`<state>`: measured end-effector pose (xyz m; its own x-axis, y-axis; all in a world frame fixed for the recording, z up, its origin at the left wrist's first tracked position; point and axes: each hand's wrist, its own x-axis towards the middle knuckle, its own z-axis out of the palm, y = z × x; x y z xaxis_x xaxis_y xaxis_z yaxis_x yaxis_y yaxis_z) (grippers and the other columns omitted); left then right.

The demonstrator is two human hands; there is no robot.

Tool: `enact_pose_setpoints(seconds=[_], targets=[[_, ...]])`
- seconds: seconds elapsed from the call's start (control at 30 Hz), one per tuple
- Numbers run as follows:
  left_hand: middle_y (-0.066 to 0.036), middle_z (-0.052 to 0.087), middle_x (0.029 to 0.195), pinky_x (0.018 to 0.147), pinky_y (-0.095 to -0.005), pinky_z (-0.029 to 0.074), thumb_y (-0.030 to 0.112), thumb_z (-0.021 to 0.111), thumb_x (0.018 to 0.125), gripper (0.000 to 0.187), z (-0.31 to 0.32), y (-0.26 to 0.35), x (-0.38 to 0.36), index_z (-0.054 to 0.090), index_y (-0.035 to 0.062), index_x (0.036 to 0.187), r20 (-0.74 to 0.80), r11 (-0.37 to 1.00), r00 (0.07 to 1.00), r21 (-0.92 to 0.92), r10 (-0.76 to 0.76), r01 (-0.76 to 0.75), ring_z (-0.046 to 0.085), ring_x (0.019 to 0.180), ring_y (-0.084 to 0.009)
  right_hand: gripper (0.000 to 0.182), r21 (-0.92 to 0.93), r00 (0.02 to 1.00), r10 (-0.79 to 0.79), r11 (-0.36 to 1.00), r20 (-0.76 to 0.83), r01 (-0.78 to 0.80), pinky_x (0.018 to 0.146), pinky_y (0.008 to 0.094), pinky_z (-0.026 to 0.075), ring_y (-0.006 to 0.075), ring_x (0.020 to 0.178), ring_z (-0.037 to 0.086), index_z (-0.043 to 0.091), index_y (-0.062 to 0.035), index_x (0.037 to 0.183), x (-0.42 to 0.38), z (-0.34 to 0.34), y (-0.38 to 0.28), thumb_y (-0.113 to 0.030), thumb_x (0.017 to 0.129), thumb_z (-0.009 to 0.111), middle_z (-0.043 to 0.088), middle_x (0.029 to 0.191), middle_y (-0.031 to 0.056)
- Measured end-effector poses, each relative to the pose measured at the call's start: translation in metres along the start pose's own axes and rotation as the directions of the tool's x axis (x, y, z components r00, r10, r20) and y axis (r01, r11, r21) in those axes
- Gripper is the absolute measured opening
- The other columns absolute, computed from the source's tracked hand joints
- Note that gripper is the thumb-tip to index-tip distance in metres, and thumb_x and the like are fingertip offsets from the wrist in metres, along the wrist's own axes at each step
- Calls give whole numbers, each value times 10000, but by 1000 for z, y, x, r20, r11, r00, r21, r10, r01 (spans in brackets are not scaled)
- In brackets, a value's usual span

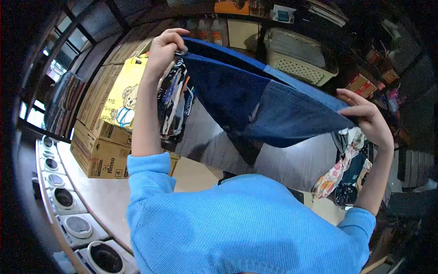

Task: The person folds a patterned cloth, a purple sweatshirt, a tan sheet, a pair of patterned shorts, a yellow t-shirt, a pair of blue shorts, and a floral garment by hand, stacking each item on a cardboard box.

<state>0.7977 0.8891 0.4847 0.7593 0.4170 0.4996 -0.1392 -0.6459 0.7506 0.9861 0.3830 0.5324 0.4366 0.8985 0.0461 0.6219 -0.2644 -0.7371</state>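
Note:
A dark blue denim garment [292, 112] is stretched out in the air in front of me, with lighter blue denim along its upper edge. My left hand [168, 48] pinches one end of it, high on the left. At the other end, lower on the right, my right hand [367, 116] has its fingers closed around the edge. The cloth sags between them above a grey wood-grain table [205, 137]. Folds hide the garment's exact cut. Close to my left forearm stands a stack of folded clothes [173, 102].
A yellow T-shirt [121, 98] with a bear print lies against cardboard cartons [102, 157] on the left. Patterned clothes [335, 176] lie at the table's right end. Behind stands a cream plastic basket [303, 68]. Front-loading washing machines [77, 226] line the far left.

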Motion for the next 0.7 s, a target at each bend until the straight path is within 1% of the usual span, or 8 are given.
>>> enact_pose_setpoints(seconds=[0.07,0.2,0.3,0.43,0.5,0.57,0.63,0.7], targets=[[-101,653,1123,870,-307,472,-101,450,785,247,5,18,-11,664,-48,898,56,903,991,410,120,-132,634,973,-236,450,38,1000,-23,999,3,23,1046,326,387,279,1246,546,708,38,951,-1,5,-21,201,588,497,553,1362,156],[-175,674,983,888,-339,488,-29,486,804,240,1,15,-21,685,-53,937,-44,859,991,505,123,-84,652,967,-309,270,-89,977,17,996,212,2,997,317,421,274,1162,591,689,58,855,0,-11,-15,144,646,542,571,1338,159],[-176,668,961,860,-340,493,71,528,820,238,-2,30,-29,666,-66,958,-61,828,993,558,104,-53,651,952,-313,178,169,992,11,985,129,-33,967,302,434,232,1107,609,670,65,807,-3,-15,-19,122,701,538,591,1309,163],[-161,650,883,812,-363,495,307,583,870,374,-21,40,-30,670,-54,908,108,810,994,580,31,-88,641,895,-303,177,-49,977,209,976,-29,-211,984,299,420,213,1125,602,622,88,833,-7,-32,-8,148,754,476,604,1285,179],[-141,641,837,781,-382,492,426,587,885,478,-9,60,-38,673,-44,872,215,722,974,663,72,-200,632,860,-284,176,-200,988,135,969,-73,-147,1008,319,404,245,1149,591,599,105,868,-13,-41,1,105,724,498,608,1275,185],[-103,616,794,711,-347,486,359,666,864,394,-4,59,-38,663,-35,860,207,830,972,517,115,-208,610,768,-221,224,-351,994,53,933,-97,-84,1032,338,389,278,1173,580,577,122,902,-17,-48,6,62,694,520,613,1264,191],[-92,585,779,688,-288,469,228,714,835,292,-3,58,-31,636,-48,887,199,942,979,319,37,-100,584,734,-172,239,-264,978,89,955,-187,-137,1020,345,394,251,1152,576,577,111,878,-20,-48,3,-56,710,611,632,1224,190],[-123,628,794,664,-313,487,149,694,828,226,9,39,-20,663,-48,935,215,931,976,347,38,-113,613,717,-202,276,-274,972,85,951,-218,-144,991,344,415,239,1110,589,578,104,891,-19,-41,3,-106,728,650,642,1201,188]])
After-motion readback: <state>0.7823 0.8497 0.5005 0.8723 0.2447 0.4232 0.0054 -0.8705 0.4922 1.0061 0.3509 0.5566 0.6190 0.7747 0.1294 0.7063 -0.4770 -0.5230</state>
